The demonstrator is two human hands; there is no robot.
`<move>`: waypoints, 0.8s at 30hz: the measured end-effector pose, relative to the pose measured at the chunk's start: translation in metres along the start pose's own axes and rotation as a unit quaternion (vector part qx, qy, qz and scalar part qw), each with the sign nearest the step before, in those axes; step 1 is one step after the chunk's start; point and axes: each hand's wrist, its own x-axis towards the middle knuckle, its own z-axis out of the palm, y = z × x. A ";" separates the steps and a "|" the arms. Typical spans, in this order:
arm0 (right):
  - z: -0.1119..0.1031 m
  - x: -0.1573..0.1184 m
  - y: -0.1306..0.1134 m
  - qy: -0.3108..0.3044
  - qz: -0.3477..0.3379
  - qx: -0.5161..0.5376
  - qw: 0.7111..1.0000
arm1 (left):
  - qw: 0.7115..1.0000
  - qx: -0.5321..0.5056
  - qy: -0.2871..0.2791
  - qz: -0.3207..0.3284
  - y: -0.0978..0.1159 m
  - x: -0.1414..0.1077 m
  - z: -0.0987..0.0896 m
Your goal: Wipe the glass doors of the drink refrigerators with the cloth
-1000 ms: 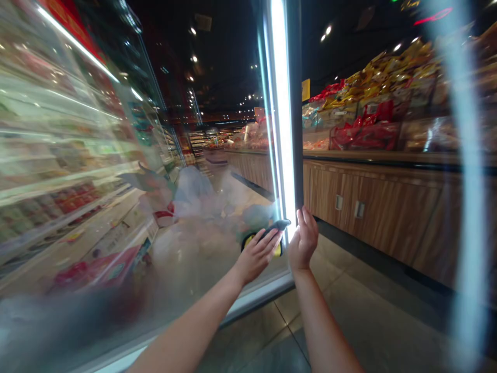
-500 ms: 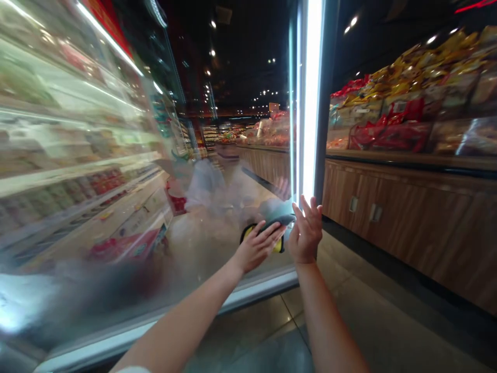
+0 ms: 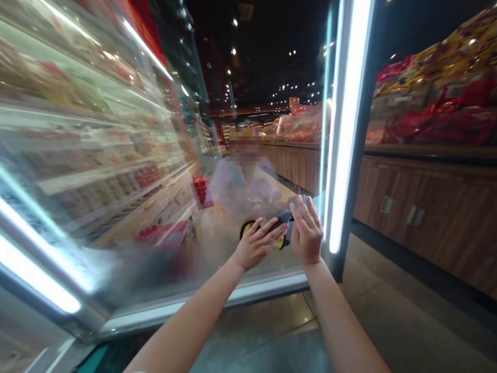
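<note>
My left hand (image 3: 258, 243) grips a black and yellow handheld tool (image 3: 276, 230) pressed near a fogged glass door (image 3: 217, 259) of a refrigerated case. Its exact kind is hard to tell. My right hand (image 3: 306, 230) stands just right of it, fingers spread, with the fingertips at the tool's far end. Both hands are close to the lit vertical door frame (image 3: 349, 119). Shelves of blurred goods (image 3: 97, 140) stand behind the misted glass.
A person (image 3: 243, 181) stands in the aisle, blurred by the glass, near a red basket (image 3: 202, 189). To the right is a wooden counter (image 3: 427, 207) with red and yellow packaged snacks (image 3: 438, 103) on top. Below lies a tiled floor (image 3: 267, 326).
My right hand has moved left and closed in on the tool. The door frame sits further right in view, and a person now shows through the glass.
</note>
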 end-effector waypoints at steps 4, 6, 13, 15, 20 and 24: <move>0.011 -0.005 -0.014 -0.029 -0.001 0.000 1.000 | 0.996 0.016 0.036 -0.082 -0.028 -0.004 -0.015; 0.014 -0.006 -0.019 -0.029 -0.003 0.003 1.000 | 0.985 0.032 0.077 -0.151 -0.033 -0.019 -0.019; 0.019 -0.002 -0.042 -0.036 -0.038 0.006 0.999 | 0.993 0.031 0.068 -0.087 -0.011 -0.040 -0.007; 0.021 -0.003 -0.047 -0.039 -0.043 0.007 0.998 | 0.996 0.021 0.033 -0.083 -0.017 -0.041 -0.011; 0.024 -0.006 -0.055 -0.048 -0.040 0.002 0.998 | 0.936 0.040 0.082 -0.339 -0.026 -0.078 -0.027; 0.029 -0.006 -0.065 -0.046 -0.058 0.012 0.997 | 0.903 0.050 0.099 -0.415 0.002 -0.110 -0.018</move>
